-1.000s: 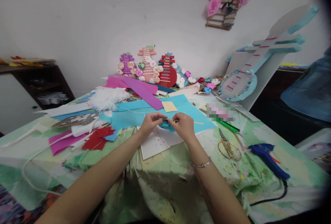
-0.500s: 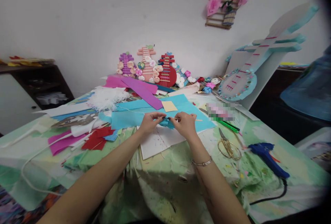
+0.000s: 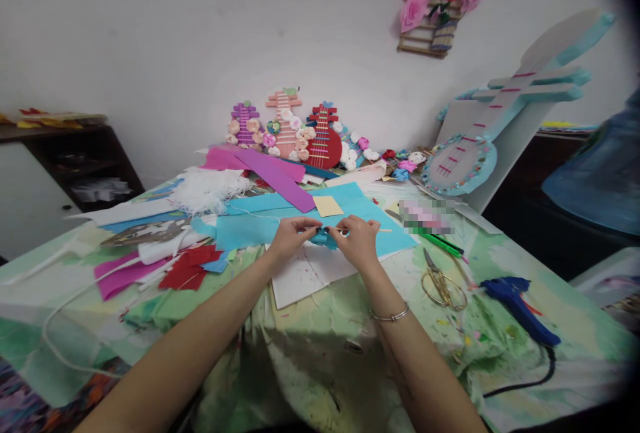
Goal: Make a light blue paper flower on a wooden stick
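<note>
At far left, dark open-shelved cabinet (image 3: 113, 159) just behind the paint-stained tablecloth (image 3: 400, 279). Then white cord (image 3: 45, 331) looping toward the near edge, beside magenta piece (image 3: 107, 278) and overlapping red pieces (image 3: 187, 269). Behind these, tangled heap of white fibres (image 3: 210, 189), with right fringe reaching the light-blue sheet (image 3: 245, 233). Little spare room for sideways moves among such crowded scraps.

At the middle, left hand (image 3: 289, 236) over the near edge of the light-blue sheet, thumb and forefinger nearly together, pinching a small crumpled blue piece (image 3: 327, 240). Purple strip (image 3: 280, 183) slanting in from behind, end close to a small yellow square (image 3: 328, 206). Beneath, white board (image 3: 295, 286), corner jutting toward the person. Facing the left hand, right hand (image 3: 359, 239), fingertips likewise drawn tight on the blue piece; thin pale stick (image 3: 385, 230) poking out past the knuckles, hold on it hidden.

Further right, gold-handled scissors (image 3: 440, 281) near a green pen-like tool (image 3: 443, 244), with a stretch of bare cloth between blades and right wrist. At far right, blue glue gun (image 3: 520, 309), black cable (image 3: 545, 379) trailing toward the near edge.
</note>
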`<state>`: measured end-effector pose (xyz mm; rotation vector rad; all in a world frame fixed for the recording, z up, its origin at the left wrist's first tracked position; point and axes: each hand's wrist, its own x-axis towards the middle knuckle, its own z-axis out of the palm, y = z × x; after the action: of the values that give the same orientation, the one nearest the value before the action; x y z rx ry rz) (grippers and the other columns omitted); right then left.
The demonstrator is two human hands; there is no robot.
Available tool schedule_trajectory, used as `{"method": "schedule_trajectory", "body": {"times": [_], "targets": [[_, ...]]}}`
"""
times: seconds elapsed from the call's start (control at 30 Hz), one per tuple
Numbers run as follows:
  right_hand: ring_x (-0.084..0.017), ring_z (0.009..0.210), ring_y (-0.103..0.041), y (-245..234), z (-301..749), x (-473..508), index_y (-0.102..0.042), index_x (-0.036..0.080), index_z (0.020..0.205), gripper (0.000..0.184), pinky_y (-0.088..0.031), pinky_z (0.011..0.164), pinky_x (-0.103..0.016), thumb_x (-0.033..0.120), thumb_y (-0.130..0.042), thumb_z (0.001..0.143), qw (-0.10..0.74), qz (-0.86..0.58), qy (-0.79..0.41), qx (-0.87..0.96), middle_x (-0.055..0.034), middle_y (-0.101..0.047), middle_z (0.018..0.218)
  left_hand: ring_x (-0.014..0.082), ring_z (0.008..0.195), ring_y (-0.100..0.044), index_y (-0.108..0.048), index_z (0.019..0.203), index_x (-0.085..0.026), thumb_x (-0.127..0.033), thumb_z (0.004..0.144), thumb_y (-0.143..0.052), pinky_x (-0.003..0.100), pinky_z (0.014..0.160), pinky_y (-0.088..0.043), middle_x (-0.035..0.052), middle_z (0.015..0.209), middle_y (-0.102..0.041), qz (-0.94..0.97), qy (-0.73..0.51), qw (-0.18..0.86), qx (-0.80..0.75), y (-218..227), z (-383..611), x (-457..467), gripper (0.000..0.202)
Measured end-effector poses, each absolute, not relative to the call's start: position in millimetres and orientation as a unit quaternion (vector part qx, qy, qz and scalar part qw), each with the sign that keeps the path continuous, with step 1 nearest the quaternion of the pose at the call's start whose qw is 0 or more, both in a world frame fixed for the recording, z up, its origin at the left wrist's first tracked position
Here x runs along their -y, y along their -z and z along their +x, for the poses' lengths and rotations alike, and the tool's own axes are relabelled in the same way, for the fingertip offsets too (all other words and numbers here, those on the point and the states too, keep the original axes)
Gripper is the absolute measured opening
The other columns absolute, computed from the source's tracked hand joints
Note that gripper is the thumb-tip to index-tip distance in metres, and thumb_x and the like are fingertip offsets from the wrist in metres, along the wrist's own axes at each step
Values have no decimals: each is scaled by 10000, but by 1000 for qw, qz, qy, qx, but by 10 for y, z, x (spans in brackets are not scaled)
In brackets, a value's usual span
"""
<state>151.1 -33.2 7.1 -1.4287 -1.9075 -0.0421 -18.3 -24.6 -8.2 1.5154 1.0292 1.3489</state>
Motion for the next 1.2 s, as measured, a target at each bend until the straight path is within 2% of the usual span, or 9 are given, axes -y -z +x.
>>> {"method": "schedule_trajectory", "body": {"times": [0.2,0.4,0.63,0.9,1.0,1.1,1.2], "targets": [[-133,737,-531,-69,1529,325,-633,166,639,285,-170,736,-315,381,-528,794,367,-552,25,748,-13,-624,713,150,614,-612,-726,794,-138,-315,602,-715,250,602,-470,65,744,-717,620,-514,418,-419,73,-198,248,261],[-146,784,-522,-60,1545,321,-629,174,656,250,-164,791,-335,368,-551,794,382,-511,38,769,-10,-614,731,176,672,-618,-734,719,-167,-252,596,-694,255,622,-456,47,710,-714,669,-482,348,-446,-10,-235,270,155],[-164,832,-508,-20,1532,322,-618,178,684,191,-157,843,-354,348,-609,769,374,-474,62,795,-21,-618,773,169,625,-607,-726,631,-174,-219,576,-699,248,608,-420,34,630,-701,705,-439,306,-464,-94,-259,313,76],[-159,825,-500,2,1518,308,-616,190,697,154,-168,888,-373,328,-633,763,380,-447,88,805,-11,-608,787,144,554,-563,-730,663,-143,-261,567,-719,224,512,-392,60,636,-697,696,-416,335,-480,-75,-301,281,153],[-181,881,-494,-18,1509,318,-635,202,749,90,-201,911,-383,289,-625,765,413,-440,100,791,-26,-605,841,131,530,-553,-733,715,-131,-287,562,-726,220,493,-390,64,657,-699,669,-422,387,-474,-44,-331,252,218],[-203,930,-490,-41,1498,328,-648,202,782,59,-288,874,-365,224,-595,769,478,-437,89,757,-50,-598,892,138,529,-570,-725,759,-113,-294,528,-751,234,512,-420,71,666,-699,618,-450,434,-477,-26,-358,230,295],[-159,758,-514,-36,1472,324,-639,188,730,79,-372,725,-294,196,-572,770,490,-423,-6,763,-33,-589,757,149,560,-593,-719,750,-105,-279,489,-780,250,565,-447,73,677,-701,584,-485,441,-479,-23,-366,222,319]]}}
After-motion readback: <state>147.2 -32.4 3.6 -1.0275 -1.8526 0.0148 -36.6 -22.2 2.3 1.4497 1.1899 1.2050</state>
